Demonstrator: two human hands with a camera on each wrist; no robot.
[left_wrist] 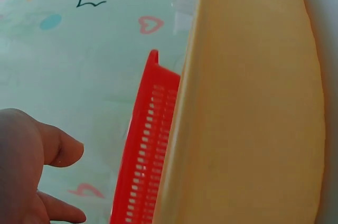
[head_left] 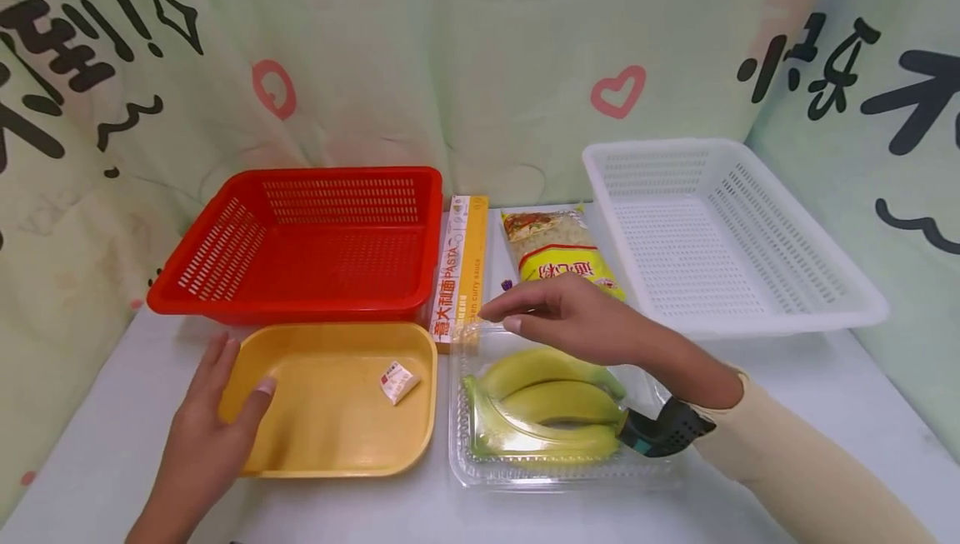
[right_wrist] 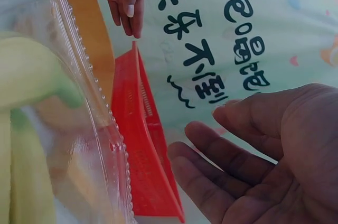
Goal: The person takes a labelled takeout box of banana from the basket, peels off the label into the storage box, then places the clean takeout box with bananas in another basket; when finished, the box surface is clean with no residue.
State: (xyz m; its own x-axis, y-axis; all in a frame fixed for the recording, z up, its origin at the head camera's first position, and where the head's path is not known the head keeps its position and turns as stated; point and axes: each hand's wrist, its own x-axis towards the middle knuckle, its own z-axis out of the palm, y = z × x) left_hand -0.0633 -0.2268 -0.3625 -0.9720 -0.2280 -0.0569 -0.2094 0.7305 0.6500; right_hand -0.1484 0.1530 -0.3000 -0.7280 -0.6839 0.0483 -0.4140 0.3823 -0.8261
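Observation:
My left hand (head_left: 206, 436) hovers with loose, spread fingers over the left side of a yellow tray (head_left: 322, 465). Inside that tray lies a small white packet (head_left: 398, 381) with red print. In the left wrist view the thumb and a finger show beside the tray's wall (left_wrist: 248, 102), gripping nothing. My right hand (head_left: 581, 319), its fingers loosely bent and holding nothing, is above the back of a clear plastic box (head_left: 468, 477). Several bananas (head_left: 558, 402) lie within the box. The right wrist view shows the palm (right_wrist: 296, 171) and relaxed fingers apart from the box's ridged edge.
Behind the tray stands a red basket (head_left: 337, 265); a white basket (head_left: 690, 252) is at back right. Between them are an orange and white pasta box (head_left: 459, 269) and a yellow-labelled bag of pasta (head_left: 558, 244). A printed curtain (head_left: 450, 69) hangs behind the table (head_left: 97, 427).

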